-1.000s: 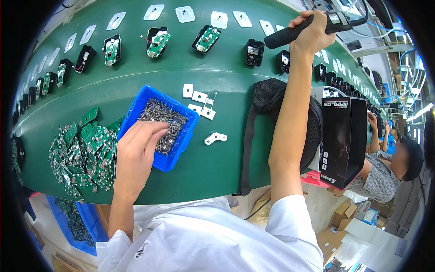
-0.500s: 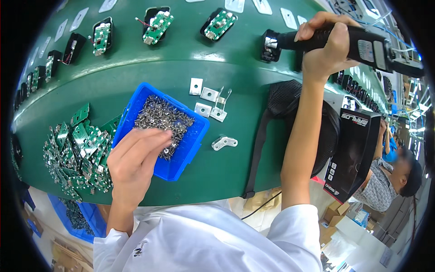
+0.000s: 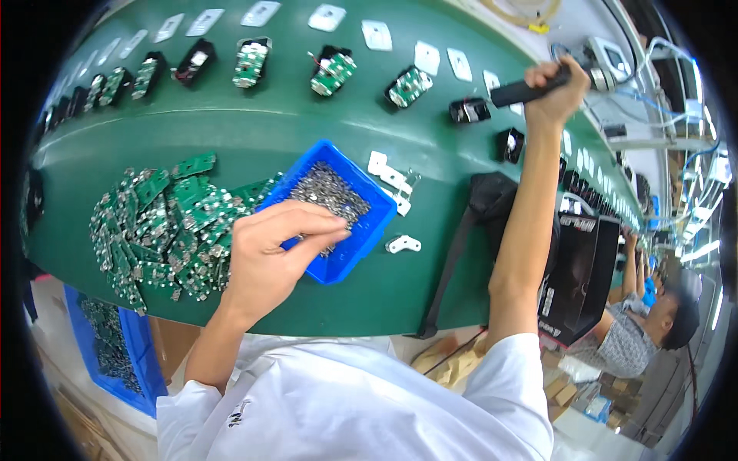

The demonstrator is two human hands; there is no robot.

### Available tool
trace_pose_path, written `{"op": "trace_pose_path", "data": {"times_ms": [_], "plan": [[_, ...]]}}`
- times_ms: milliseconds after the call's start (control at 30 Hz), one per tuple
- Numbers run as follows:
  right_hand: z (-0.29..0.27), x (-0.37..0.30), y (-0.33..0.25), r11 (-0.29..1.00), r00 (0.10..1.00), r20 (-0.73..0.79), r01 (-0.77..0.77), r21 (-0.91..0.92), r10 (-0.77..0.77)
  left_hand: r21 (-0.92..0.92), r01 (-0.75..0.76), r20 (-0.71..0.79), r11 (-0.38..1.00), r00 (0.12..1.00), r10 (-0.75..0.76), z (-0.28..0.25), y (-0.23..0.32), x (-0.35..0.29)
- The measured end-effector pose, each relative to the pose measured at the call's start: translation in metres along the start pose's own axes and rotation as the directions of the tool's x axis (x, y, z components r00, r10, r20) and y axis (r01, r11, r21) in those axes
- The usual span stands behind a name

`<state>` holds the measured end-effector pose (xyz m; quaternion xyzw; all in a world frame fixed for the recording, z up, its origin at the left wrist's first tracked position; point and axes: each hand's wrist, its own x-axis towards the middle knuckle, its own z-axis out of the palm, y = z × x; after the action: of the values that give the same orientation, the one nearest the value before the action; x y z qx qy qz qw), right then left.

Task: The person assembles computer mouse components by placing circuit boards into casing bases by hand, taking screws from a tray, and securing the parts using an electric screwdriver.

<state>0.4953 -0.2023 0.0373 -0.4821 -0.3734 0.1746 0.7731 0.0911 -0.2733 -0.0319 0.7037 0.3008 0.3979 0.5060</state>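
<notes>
My left hand [image 3: 280, 246] is closed in a pinch over the near left side of a blue tray [image 3: 330, 269] of small metal screws [image 3: 330, 190]. Whatever lies between the thumb and forefinger is too small to make out. At the upper right my right hand [image 3: 560, 91] grips a black electric screwdriver [image 3: 526, 94], its front end pointing left. Beside that end stands an open black housing [image 3: 470, 111], with a small gap visible between them. Left of the tray and partly behind my left hand is a heap of green circuit boards [image 3: 184, 219].
Across the green table [image 3: 369, 303] runs a row of black housings, several with circuit boards [image 3: 332, 74], and white plates [image 3: 377, 35] behind. Metal brackets [image 3: 403, 243] lie right of the tray. A black bag [image 3: 492, 196] and black box [image 3: 580, 276] stand right, near another person [image 3: 638, 330].
My left hand has risen from among the screws, its fingers pinched. My right hand has drawn the screwdriver back from the housing. The whole view has shifted.
</notes>
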Motion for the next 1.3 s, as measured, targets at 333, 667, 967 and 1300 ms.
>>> {"op": "trace_pose_path", "data": {"times_ms": [333, 667, 967, 1300], "plan": [[0.095, -0.16, -0.136, 0.541, 0.755, 0.546, -0.307, 0.783, -0.362, -0.509, -0.028, -0.101, 0.86, 0.994, -0.027, 0.028, 0.023, -0.019], [0.047, -0.146, -0.155, 0.409, 0.677, 0.544, -0.37, 0.834, -0.496, -0.628, -0.102, -0.107, 0.772, 0.993, 0.044, 0.04, 0.04, -0.036], [0.068, -0.154, -0.147, 0.462, 0.675, 0.585, -0.384, 0.799, -0.45, -0.858, 0.421, 0.35, 0.294, 0.898, -0.266, 0.049, 0.05, -0.041], [0.098, -0.166, -0.141, 0.505, 0.665, 0.63, -0.413, 0.758, -0.4, -0.623, -0.209, -0.126, 0.753, 0.978, 0.167, 0.064, 0.032, -0.04]]}}
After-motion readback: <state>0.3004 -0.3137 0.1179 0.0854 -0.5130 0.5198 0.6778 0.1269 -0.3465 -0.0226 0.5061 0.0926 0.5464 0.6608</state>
